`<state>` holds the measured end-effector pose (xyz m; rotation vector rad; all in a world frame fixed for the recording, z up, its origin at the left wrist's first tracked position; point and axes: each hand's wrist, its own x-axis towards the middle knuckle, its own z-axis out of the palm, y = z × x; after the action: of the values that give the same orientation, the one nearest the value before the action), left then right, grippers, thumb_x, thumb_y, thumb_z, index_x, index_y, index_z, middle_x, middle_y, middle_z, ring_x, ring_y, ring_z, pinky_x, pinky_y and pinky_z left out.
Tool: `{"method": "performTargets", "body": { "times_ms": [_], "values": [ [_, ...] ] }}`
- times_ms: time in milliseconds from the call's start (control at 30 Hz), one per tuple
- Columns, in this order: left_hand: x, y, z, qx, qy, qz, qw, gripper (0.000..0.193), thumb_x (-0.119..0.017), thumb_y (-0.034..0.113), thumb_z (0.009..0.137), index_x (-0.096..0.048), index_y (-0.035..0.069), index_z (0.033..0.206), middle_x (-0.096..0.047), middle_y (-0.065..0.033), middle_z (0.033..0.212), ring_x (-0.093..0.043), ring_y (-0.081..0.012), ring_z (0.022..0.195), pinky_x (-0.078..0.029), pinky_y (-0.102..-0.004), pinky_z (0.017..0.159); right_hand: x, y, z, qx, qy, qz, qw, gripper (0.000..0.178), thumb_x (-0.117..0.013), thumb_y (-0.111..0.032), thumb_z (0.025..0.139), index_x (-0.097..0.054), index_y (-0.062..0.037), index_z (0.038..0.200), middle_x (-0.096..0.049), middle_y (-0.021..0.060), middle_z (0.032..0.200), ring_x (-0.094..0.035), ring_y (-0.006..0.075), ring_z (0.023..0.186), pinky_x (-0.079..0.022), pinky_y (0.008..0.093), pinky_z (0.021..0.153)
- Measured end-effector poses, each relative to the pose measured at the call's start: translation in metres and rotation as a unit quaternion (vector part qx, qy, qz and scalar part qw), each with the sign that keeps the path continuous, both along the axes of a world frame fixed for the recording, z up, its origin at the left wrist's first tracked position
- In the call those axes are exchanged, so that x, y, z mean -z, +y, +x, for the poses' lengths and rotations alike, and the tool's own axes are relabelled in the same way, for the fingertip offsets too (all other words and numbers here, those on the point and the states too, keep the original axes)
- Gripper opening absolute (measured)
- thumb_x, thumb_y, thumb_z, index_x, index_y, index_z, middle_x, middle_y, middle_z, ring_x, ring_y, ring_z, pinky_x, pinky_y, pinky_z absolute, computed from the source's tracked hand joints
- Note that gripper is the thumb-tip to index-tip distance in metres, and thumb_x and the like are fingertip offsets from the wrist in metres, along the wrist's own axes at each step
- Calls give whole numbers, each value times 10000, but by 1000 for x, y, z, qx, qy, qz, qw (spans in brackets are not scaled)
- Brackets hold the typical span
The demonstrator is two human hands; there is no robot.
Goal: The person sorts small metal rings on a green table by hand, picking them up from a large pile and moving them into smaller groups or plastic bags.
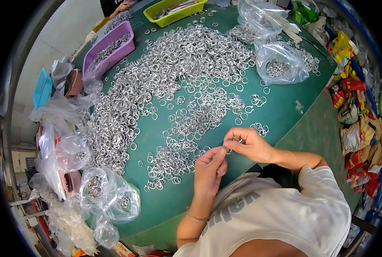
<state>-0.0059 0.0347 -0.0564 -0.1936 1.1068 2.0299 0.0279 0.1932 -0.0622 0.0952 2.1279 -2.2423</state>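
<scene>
The left hand (209, 171) and the right hand (251, 147) meet at their fingertips, pinched together on a small metal ring (228, 150), partly hidden, above the near edge of the green table (281, 105). The left comes from below, the right from the right side. Small piles of rings (170, 165) lie between them and the big heap (195, 53). Farther stand a purple basket (121, 52) and a yellow-green basket (178, 16).

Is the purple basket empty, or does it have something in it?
Not empty: many silvery rings lie in the purple basket, heaped along its length.
</scene>
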Motion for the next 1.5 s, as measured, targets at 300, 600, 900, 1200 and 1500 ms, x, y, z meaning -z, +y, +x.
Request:
{"method": "performTargets", "body": {
  "times_ms": [300,600,900,1200,1500],
  "values": [
    [-3,27,0,-148,181,-73,969,147,-588,50,856,-532,-6,980,-459,24,600,-362,-36,440,-236,-185,392,-8,11,-14,87,-62,-105,989,129,-546,-175,900,-564,-48,886,-488,-25,639,-408,20,511,-320,186,431],
    [4,5,3,-76,199,-84,974,158,-584,36,851,-533,-14,992,-454,29,606,-365,-36,442,-241,-185,398,-53,248,-134,330,86,337,877,357,-527,-359,901,-561,-24,783,-406,-54,558,-334,44,467,-244,208,414],
    [11,-5,2,-27,140,-82,986,154,-546,55,881,-539,-7,1022,-441,31,619,-367,-38,467,-246,-185,414,-57,219,-94,149,5,-421,895,409,-299,-226,980,-392,114,1189,-474,136,980,-470,175,795,-427,260,617],
    [14,-4,1,-15,126,-74,989,145,-514,88,906,-542,-18,999,-379,36,585,-323,-45,453,-224,-192,399,-42,153,-45,204,-57,-547,810,520,-218,-273,986,-308,164,1254,-385,294,1249,-370,387,1214,-322,441,1049],
    [17,-9,4,-8,95,-33,995,148,-481,100,926,-541,-1,1016,-354,25,602,-309,-49,458,-230,-189,400,-34,190,-42,378,47,-432,817,626,-388,-182,937,-10,80,1362,-30,324,1403,-209,470,1272,-266,485,1070]
  ]
}}
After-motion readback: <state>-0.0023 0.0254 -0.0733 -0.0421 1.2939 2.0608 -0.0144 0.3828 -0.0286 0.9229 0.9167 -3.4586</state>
